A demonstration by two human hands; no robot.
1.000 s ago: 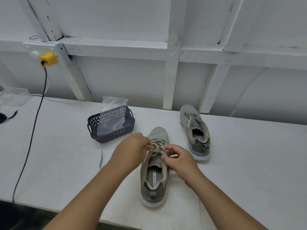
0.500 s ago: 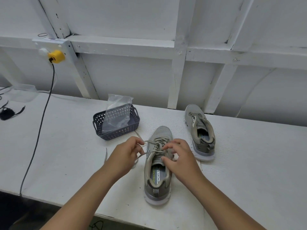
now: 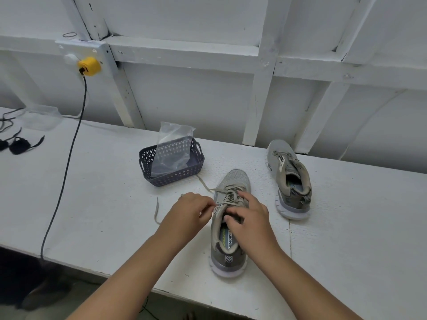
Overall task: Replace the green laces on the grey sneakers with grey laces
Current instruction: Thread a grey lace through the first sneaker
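Two hands work the lace of the near sneaker on a white bench.

From the left: a black cable (image 3: 67,162) hangs from a yellow plug (image 3: 89,66) and crosses the bench (image 3: 104,192). A dark basket (image 3: 171,176) holds a clear plastic bag (image 3: 173,146). The left hand (image 3: 188,213), fingers curled, pinches a pale lace (image 3: 218,205) just left of the near sneaker (image 3: 228,227), with loose lace trailing toward the basket. The right hand (image 3: 250,219) rests on the sneaker's tongue, its fingers bent over the lacing; whether it grips anything cannot be told. The second sneaker (image 3: 288,179) stands apart to the right, near the wall.
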